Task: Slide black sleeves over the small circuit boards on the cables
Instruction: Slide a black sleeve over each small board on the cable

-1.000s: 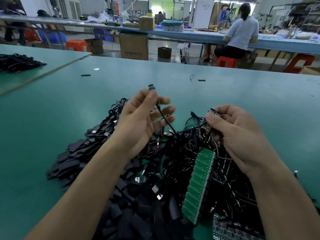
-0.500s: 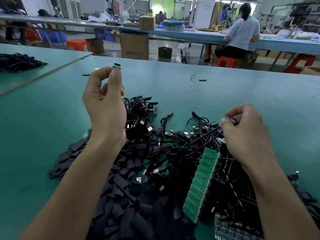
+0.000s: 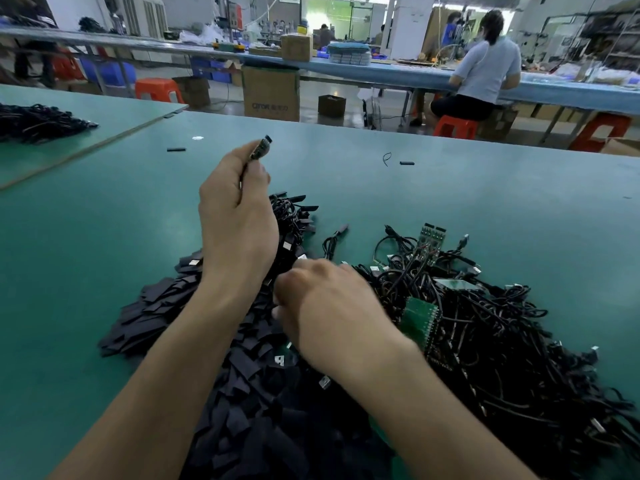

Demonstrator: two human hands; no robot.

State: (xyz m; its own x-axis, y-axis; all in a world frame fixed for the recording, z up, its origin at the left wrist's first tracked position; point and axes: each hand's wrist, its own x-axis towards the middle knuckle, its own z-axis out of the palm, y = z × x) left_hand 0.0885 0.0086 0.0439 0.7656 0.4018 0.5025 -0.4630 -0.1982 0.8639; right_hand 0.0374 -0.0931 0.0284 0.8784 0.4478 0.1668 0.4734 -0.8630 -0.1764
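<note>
Pinched in the raised left hand (image 3: 239, 216), the circuit board (image 3: 260, 147) points up-right; blurred right hand (image 3: 332, 308) over the sleeves (image 3: 256, 410), grip unclear

Foreground is taken up by a green worktop (image 3: 485, 209), a second green table (image 3: 114, 109) is set at upper left, and a long blue bench (image 3: 398, 72) is run across the top, with orange stools (image 3: 157, 90), cardboard boxes (image 3: 272, 93) and a seated person (image 3: 485, 67) placed along it.
</note>
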